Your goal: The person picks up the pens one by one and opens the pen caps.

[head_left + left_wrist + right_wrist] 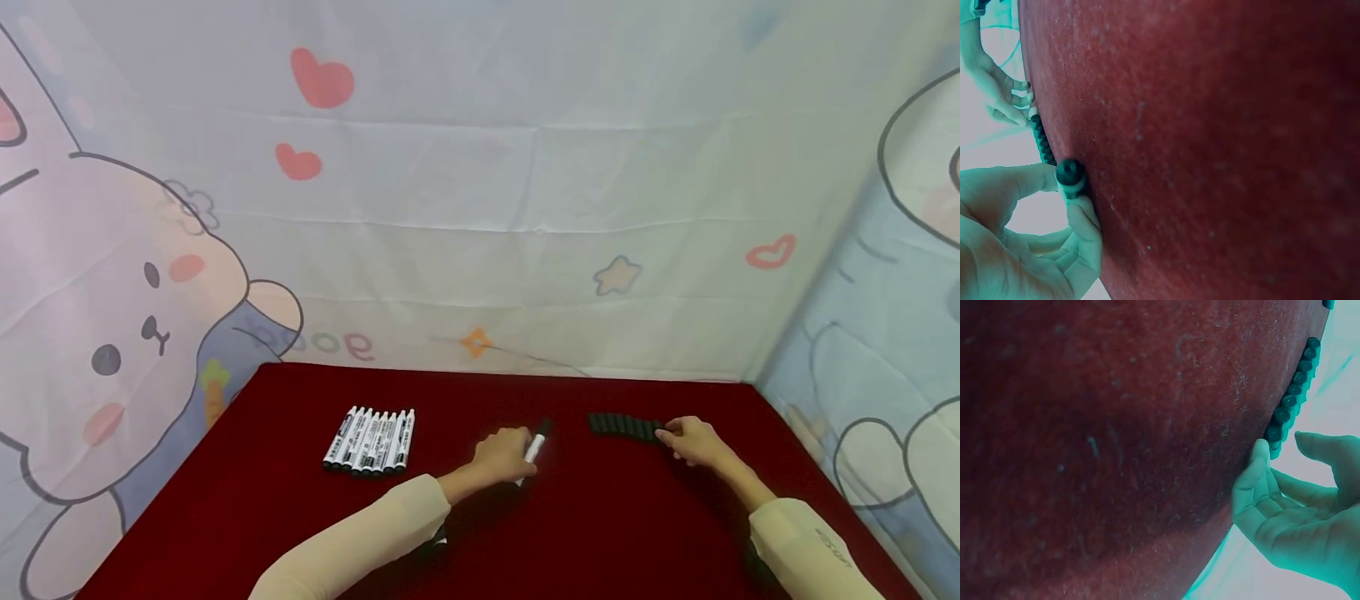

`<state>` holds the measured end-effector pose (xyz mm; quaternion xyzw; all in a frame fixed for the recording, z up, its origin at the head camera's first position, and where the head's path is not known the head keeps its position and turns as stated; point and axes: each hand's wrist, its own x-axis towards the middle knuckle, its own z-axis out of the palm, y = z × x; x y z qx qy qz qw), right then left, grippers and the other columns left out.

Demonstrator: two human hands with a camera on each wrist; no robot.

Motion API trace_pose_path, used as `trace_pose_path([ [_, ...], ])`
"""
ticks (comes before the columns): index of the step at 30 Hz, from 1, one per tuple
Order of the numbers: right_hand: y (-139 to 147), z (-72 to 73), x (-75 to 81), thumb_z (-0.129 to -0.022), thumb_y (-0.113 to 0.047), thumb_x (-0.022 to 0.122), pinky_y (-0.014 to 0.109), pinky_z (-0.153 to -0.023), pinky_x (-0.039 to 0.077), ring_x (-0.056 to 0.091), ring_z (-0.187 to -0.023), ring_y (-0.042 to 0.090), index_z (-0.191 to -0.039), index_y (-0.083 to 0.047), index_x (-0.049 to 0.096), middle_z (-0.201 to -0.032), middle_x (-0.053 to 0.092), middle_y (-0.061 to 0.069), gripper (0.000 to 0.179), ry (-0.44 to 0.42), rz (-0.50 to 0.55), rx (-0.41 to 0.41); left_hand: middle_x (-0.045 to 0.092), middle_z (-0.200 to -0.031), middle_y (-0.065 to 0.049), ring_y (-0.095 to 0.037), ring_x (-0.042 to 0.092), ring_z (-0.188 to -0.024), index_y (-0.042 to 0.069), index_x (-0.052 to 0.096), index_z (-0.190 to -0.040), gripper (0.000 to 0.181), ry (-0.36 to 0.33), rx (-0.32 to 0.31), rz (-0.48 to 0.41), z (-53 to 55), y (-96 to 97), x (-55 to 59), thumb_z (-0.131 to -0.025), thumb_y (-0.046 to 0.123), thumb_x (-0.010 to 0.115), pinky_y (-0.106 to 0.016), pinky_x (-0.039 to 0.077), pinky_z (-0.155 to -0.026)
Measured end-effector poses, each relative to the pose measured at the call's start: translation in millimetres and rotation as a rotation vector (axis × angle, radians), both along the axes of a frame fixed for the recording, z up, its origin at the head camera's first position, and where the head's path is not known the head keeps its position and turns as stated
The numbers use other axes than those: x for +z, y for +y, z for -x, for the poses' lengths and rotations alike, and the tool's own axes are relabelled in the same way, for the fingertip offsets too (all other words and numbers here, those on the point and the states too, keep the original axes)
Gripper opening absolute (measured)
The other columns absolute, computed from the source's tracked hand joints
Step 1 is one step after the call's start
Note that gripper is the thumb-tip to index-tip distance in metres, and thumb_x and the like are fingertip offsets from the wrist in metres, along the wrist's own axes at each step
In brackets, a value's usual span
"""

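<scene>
My left hand (pixel 504 455) pinches a white marker (pixel 536 447) between thumb and fingers, low over the red cloth near the middle. Its dark cap end points away from me, and in the left wrist view its other black end (pixel 1070 172) faces the camera. To the right, a row of short black marker caps (pixel 622 426) lies side by side. My right hand (pixel 696 441) is at the right end of this row. In the right wrist view its thumb and fingers stand apart, with one fingertip (pixel 1261 449) right at the nearest cap (pixel 1274 433).
Several white markers (pixel 369 442) lie side by side on the left of the red-covered table (pixel 600 533), black ends toward me. A pale printed curtain (pixel 450 183) with a rabbit, hearts and stars hangs right behind the table and along its sides.
</scene>
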<state>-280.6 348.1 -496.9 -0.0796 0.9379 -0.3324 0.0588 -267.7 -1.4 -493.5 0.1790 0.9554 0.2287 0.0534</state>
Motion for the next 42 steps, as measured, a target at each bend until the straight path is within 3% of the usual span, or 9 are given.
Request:
trace_pose_path([
  [8, -11, -3.7, 9.3, -0.104, -0.014, 0.056, 0.027, -0.053, 0.05, 0.063, -0.065, 0.015, -0.127, 0.02, 0.055, -0.097, 0.073, 0.025, 0.041, 0.113, -0.015, 0.058, 0.073, -0.086, -0.005, -0.008, 0.05, -0.055, 0.007, 0.073, -0.109, 0.024, -0.024, -0.039, -0.057, -12.7, -22.0, 11.6, -0.086, 0.015, 0.075, -0.022, 0.038, -0.046],
  [13, -32, -7.2, 17.5, -0.104, -0.013, 0.057, 0.026, -0.058, 0.049, 0.063, -0.068, 0.015, -0.123, 0.017, 0.06, -0.093, 0.073, 0.019, 0.036, 0.148, -0.004, 0.154, 0.074, -0.089, -0.006, -0.008, 0.052, -0.057, 0.006, 0.073, -0.108, 0.023, -0.027, -0.067, -0.05, -18.0, -36.0, 19.6, -0.085, 0.011, 0.074, -0.021, 0.039, -0.047],
  [19, -64, -13.0, 26.1, -0.105, -0.014, 0.056, 0.023, -0.061, 0.052, 0.065, -0.07, 0.014, -0.119, 0.015, 0.064, -0.096, 0.073, 0.019, 0.033, 0.133, 0.049, 0.301, 0.076, -0.093, -0.01, -0.011, 0.059, -0.069, 0.005, 0.072, -0.112, 0.027, -0.032, -0.209, -0.09, -19.4, -54.0, 29.6, -0.086, 0.002, 0.072, -0.023, 0.045, -0.057],
  [23, -88, -18.8, 27.8, -0.106, -0.019, 0.055, 0.023, -0.058, 0.052, 0.063, -0.07, 0.011, -0.123, 0.011, 0.064, -0.096, 0.073, 0.016, 0.036, 0.063, 0.092, 0.392, 0.075, -0.093, -0.011, -0.009, 0.061, -0.074, 0.005, 0.073, -0.114, 0.026, -0.038, -0.336, -0.133, -20.0, -65.8, 30.4, -0.088, -0.002, 0.072, -0.021, 0.047, -0.065],
  [29, -126, -32.8, 30.5, -0.11, -0.032, 0.047, 0.028, -0.068, 0.058, 0.067, -0.087, 0.016, -0.133, 0.002, 0.062, -0.109, 0.072, 0.013, 0.044, -0.174, 0.186, 0.49, 0.073, -0.09, -0.01, -0.003, 0.056, -0.07, 0.006, 0.074, -0.115, 0.027, -0.044, -0.446, -0.174, -22.1, -75.8, 28.3, -0.09, -0.003, 0.072, -0.016, 0.047, -0.065],
  [34, -145, -39.2, 30.9, -0.11, -0.03, 0.047, 0.029, -0.067, 0.057, 0.068, -0.082, 0.02, -0.131, -0.001, 0.064, -0.1, 0.072, 0.012, 0.039, -0.245, 0.218, 0.562, 0.072, -0.091, -0.008, -0.002, 0.057, -0.073, 0.007, 0.074, -0.115, 0.026, -0.042, -0.465, -0.193, -24.0, -78.6, 28.9, -0.09, -0.002, 0.072, -0.016, 0.048, -0.067],
  [42, -155, -38.1, 24.6, -0.108, -0.03, 0.052, 0.02, -0.056, 0.044, 0.051, -0.062, 0.007, -0.119, -0.001, 0.068, -0.074, 0.055, -0.004, 0.035, -0.27, 0.264, 0.611, 0.071, -0.093, -0.01, -0.004, 0.062, -0.079, 0.004, 0.074, -0.113, 0.023, -0.069, -0.444, -0.238, -27.7, -80.9, 30.8, -0.091, -0.001, 0.072, -0.015, 0.05, -0.072],
])
